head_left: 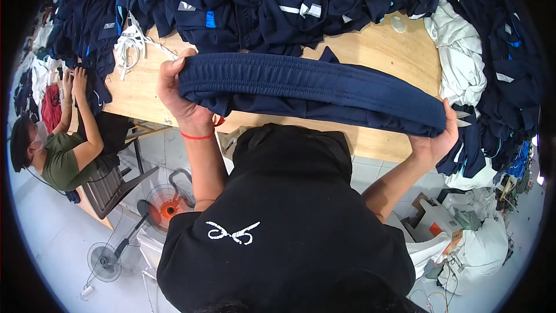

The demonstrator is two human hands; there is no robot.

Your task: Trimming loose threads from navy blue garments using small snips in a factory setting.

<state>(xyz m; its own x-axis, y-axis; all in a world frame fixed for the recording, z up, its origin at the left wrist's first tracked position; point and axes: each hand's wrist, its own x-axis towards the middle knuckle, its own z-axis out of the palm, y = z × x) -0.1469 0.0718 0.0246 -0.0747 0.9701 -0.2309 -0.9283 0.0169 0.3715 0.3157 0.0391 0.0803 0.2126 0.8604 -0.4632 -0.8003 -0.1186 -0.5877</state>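
A navy elastic waistband (313, 78) is stretched lengthwise between my two hands, above the wooden table. Stitch lines run along it and gathers show in the fabric, while the rest of the navy garment hangs below and behind it, mostly hidden. My left hand (174, 90) is closed round the left end, with a red cord on the wrist. At the right end, my right hand (437, 139) grips the band, its thumb up along the outer edge. Just beyond that hand, two pointed metal tips (463, 119) stick out, their other part hidden.
Piles of navy garments (243, 6) cover the far side of the wooden table (382, 46). White cord (132, 46) lies left, white cloth (460, 52) right. A co-worker (69, 153) sits at the left, near a fan (168, 208). White bags (478, 255) and boxes stand lower right.
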